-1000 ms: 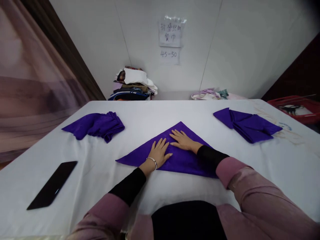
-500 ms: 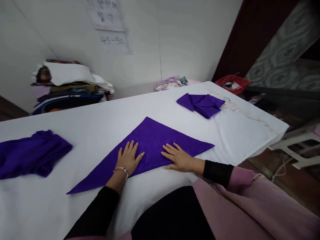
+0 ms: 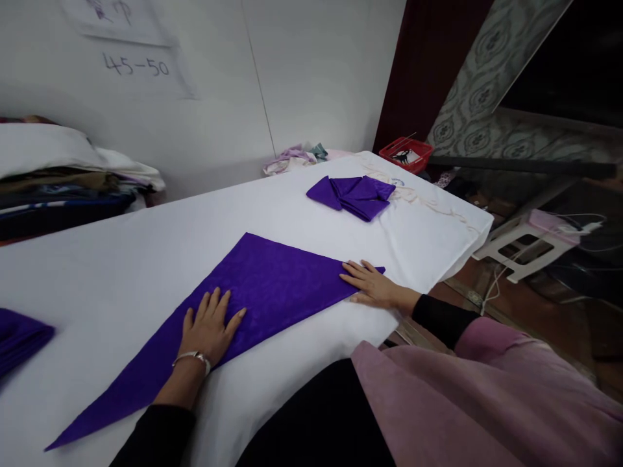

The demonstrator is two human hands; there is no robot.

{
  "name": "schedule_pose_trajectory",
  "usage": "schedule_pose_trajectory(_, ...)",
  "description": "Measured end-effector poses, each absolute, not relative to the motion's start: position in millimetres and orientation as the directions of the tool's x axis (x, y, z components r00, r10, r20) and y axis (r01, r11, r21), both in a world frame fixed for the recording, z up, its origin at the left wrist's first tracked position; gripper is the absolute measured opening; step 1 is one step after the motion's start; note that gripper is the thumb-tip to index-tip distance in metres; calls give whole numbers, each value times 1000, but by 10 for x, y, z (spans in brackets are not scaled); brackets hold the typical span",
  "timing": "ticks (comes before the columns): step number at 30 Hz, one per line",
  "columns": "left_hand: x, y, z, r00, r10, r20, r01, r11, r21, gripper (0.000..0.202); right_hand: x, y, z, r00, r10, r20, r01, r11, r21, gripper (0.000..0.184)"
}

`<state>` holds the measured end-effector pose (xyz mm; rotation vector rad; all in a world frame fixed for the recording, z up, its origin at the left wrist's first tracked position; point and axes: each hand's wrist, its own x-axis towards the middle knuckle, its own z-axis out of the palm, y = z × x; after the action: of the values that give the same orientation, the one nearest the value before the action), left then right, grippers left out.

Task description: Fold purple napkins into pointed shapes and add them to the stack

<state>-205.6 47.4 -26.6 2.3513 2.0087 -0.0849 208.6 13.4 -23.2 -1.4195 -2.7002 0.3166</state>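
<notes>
a purple cloth [image 3: 277,279] lies as a flat triangle on the white-covered table [image 3: 160,253], 1 corner pointing away from the person. the left hand [image 3: 209,327] (a silvery bracelet [image 3: 195,355] at its wrist) rests palm down on it, fingers spread; the right hand [image 3: 370,284] lies flat near the right corner, fingers slightly apart. beyond sits a folded bundle [image 3: 353,194], also purple. farther out are stacked fabrics [image 3: 63,178], a red basket [image 3: 418,162] and a stool [image 3: 528,243].

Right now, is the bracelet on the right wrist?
No, the left hand, on the triangular cloth, has the bracelet at its wrist.
</notes>
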Motion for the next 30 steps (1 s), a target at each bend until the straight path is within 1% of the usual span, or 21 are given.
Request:
schedule_pose_trajectory(3, -2064, 478, -287, 158, 985, -66, 987, -158, -5, 67, 2290, 145, -253, -521, 853, -29, 831, 499, -247, 67)
schedule_pose_trajectory(5, -2063, 482, -286, 155, 986, -66, 988, -155, -4, 67, 2446, 175, -247, -450, 892, -34, 853, 419, -312, 67)
schedule_pose_trajectory(7, -2060, 485, -276, 153, 986, -69, 988, -153, -2, 67, 2619, 201, -224, -290, 957, -7, 861, 257, -438, 67)
schedule_pose_trajectory(9, -2059, 488, -266, 153, 986, -72, 988, -153, 1, 68, 2790, 202, -192, -68, 997, 38, 798, 77, -597, 64)
schedule_pose_trajectory(10, -2060, 490, -265, 153, 986, -71, 988, -153, 3, 68, 2865, 190, -177, 15, 998, 59, 750, 28, -661, 61)
schedule_pose_trajectory(11, -2062, 492, -266, 154, 986, -70, 988, -154, 4, 68, 2927, 172, -164, 53, 996, 76, 711, 16, -703, 58)
schedule_pose_trajectory(12, -2065, 494, -271, 154, 986, -67, 988, -154, 5, 68, 2974, 150, -157, 44, 995, 85, 688, 32, -725, 55)
schedule_pose_trajectory(15, -2076, 500, -295, 161, 986, -51, 987, -161, 4, 69, 3019, 85, -169, -102, 992, 80, 681, 128, -721, 46)
schedule_pose_trajectory(18, -2080, 505, -313, 166, 985, -39, 986, -166, 3, 69, 2962, 66, -210, -172, 984, 56, 709, 163, -687, 42)
schedule_pose_trajectory(23, -2067, 507, -302, 162, 985, -52, 987, -162, 12, 68, 2861, 140, -238, -182, 983, 27, 749, 157, -644, 32)
schedule_pose_trajectory(27, -2056, 498, -286, 158, 986, -55, 987, -157, 16, 68, 2834, 188, -227, -182, 983, 13, 762, 150, -630, 33)
schedule_pose_trajectory(30, -2061, 490, -292, 155, 987, -50, 988, -154, 18, 67, 2836, 160, -215, -167, 986, 14, 746, 136, -652, 33)
